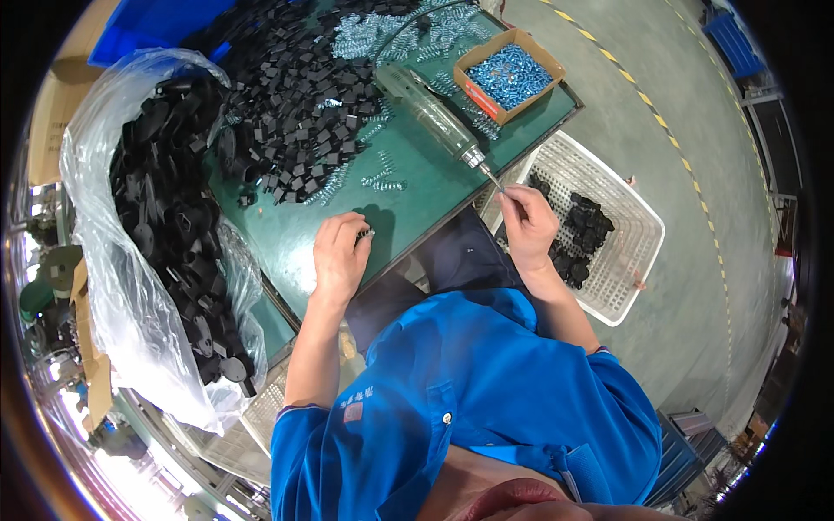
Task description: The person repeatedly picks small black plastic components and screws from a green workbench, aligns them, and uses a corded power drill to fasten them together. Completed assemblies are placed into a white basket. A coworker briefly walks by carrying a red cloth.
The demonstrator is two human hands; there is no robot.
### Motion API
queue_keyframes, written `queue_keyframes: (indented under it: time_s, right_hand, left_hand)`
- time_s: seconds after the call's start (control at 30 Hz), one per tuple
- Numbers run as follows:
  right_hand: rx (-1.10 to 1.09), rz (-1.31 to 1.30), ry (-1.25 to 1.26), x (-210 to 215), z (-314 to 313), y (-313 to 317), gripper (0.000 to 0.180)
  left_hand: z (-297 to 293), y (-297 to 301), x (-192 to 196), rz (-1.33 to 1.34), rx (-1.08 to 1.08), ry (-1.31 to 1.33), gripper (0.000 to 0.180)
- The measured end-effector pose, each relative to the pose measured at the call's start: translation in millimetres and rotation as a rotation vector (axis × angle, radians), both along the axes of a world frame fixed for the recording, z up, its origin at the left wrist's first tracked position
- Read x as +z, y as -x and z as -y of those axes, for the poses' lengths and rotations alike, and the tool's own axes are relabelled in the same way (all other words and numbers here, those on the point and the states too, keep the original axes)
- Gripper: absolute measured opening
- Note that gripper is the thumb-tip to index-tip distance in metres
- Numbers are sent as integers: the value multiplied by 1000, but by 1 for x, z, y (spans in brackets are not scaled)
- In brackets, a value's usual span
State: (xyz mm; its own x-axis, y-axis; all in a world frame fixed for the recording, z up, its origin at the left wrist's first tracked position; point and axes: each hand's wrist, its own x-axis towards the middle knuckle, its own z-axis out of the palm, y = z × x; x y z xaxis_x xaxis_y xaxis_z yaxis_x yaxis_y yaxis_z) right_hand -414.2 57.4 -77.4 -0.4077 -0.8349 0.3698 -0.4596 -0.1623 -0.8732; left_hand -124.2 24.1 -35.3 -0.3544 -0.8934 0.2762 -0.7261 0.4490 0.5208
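Head view now, and the right hand (528, 224) is out past the table edge, thumb and forefinger pinched narrow, right at the tip of the driver bit (492, 176)! Whether those fingertips grip the bit itself or some tiny piece at its end, I cannot tell. The powered driver (434, 117), with its greyish see-through body, slants across the green table (278, 234), nose aimed straight at that hand.

Over to the left hand (339, 256): it's down at the near side of the table, fingers curled in, with a small shiny piece (367, 233) peeking out at the fingertips. Too small to name, that one, but it's in the grasp.

Just beyond the left hand, a few loose springs (383, 181) lie on the green surface, and behind them sprawls a heap of black parts (295, 130). Farther up sits an open carton (483, 98) of blue screws (510, 78), beside the driver. A clear bag (95, 226) bulges with black pieces (165, 208) off to the left, while a white basket (653, 217) stands below the table edge, just beside the right hand, black parts inside.
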Motion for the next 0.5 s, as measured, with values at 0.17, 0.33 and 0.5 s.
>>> queue_keyframes:
  time_s: [0.17, 0.33, 0.5]
  right_hand:
    - [31, -292, -2, 12, 11, 2, 23]
    - [419, -471, 234, 54, 25, -45, 32]
    - [876, -770, 106, 51, 58, -132, 37]
  left_hand:
    - [-6, -9, 8, -37, 93, 101, 23]
    - [-24, -46, 1, -487, 389, -265, 21]
    - [-42, -58, 8, -682, 397, -424, 27]
